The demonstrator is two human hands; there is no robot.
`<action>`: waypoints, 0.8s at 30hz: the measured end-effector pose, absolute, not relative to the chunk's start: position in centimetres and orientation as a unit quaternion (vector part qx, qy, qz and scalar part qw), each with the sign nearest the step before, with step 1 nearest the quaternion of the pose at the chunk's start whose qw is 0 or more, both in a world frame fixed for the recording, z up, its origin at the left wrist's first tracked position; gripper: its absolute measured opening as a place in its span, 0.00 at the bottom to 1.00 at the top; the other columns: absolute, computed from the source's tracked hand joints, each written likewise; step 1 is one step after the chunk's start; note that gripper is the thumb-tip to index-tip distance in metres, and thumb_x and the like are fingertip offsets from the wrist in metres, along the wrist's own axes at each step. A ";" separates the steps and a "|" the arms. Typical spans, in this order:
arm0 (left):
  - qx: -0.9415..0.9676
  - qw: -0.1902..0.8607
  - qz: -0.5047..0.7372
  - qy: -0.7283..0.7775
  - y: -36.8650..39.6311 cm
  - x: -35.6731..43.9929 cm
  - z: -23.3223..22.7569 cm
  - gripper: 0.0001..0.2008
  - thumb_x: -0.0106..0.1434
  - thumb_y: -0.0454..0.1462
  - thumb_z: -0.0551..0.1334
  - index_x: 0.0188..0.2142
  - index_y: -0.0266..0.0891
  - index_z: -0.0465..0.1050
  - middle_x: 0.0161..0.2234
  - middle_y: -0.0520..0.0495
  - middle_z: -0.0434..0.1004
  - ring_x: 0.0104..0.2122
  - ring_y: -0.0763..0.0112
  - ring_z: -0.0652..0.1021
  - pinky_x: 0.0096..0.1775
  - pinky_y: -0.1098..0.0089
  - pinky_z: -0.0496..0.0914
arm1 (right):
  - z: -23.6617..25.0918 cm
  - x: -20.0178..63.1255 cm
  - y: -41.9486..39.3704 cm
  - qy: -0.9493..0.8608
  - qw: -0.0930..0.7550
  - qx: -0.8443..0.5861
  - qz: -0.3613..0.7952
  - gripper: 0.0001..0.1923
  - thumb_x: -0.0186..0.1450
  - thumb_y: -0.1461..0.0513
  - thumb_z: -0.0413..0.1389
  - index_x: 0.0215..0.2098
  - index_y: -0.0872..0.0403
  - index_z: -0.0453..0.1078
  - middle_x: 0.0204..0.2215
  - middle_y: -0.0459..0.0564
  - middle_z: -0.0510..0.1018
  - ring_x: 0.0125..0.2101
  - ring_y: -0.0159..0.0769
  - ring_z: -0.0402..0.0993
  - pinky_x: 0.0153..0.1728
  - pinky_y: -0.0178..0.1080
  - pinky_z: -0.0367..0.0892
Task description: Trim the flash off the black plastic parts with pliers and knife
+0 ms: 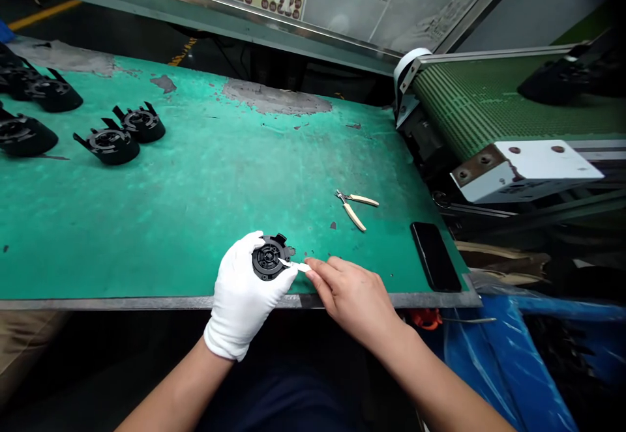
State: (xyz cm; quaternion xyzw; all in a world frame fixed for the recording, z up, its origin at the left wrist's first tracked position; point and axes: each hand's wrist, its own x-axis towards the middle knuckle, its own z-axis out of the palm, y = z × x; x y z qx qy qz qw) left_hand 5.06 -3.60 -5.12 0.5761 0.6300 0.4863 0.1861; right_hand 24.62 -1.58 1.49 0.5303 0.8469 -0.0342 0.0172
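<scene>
My left hand (244, 288), in a white glove, is closed round a round black plastic part (268, 259) with rings and small holes on its face. The part is held just above the table's front edge. Bare and closed, my right hand (349, 288) pinches a small white knife (302, 267). Its pointed blade reaches left over the face of the part, beside my left thumb; whether the tip touches is too small to tell. A pair of cutting pliers (356, 208) with cream handles lies spread beyond my right hand.
Several black cup-shaped parts (141, 124) stand on the green table (220, 184) at the left. A phone (435, 256) lies near the right corner. A green conveyor belt (479, 103) carries another black part (552, 82). Blue plastic-lined bin (503, 347) at lower right.
</scene>
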 end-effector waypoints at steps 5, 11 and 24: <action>0.591 0.184 0.472 0.628 -3.7 4.3 -5.0 0.32 0.59 0.51 0.70 0.58 0.41 0.65 0.56 0.40 0.72 0.58 0.52 0.73 0.63 0.51 0.67 | 1.9 25.4 -1.8 0.830 -0.050 0.545 -0.106 0.20 0.76 0.50 0.41 0.58 0.41 0.70 0.40 0.45 0.79 0.41 0.35 0.77 0.39 0.37 0.67; 0.689 0.267 0.336 0.584 -2.3 0.2 -3.4 0.41 0.56 0.52 0.71 0.63 0.42 0.60 0.61 0.43 0.68 0.61 0.57 0.70 0.65 0.55 0.64 | 2.1 26.5 0.3 0.871 0.011 0.471 -0.143 0.20 0.76 0.49 0.42 0.57 0.40 0.70 0.39 0.45 0.79 0.40 0.35 0.76 0.41 0.37 0.67; 0.750 0.370 0.219 0.503 1.0 -2.0 -0.6 0.39 0.55 0.46 0.70 0.64 0.51 0.58 0.62 0.53 0.66 0.59 0.63 0.72 0.61 0.64 0.69 | 4.3 25.2 4.1 0.921 0.095 0.366 -0.092 0.19 0.76 0.50 0.41 0.54 0.40 0.71 0.31 0.44 0.75 0.33 0.34 0.72 0.29 0.39 0.52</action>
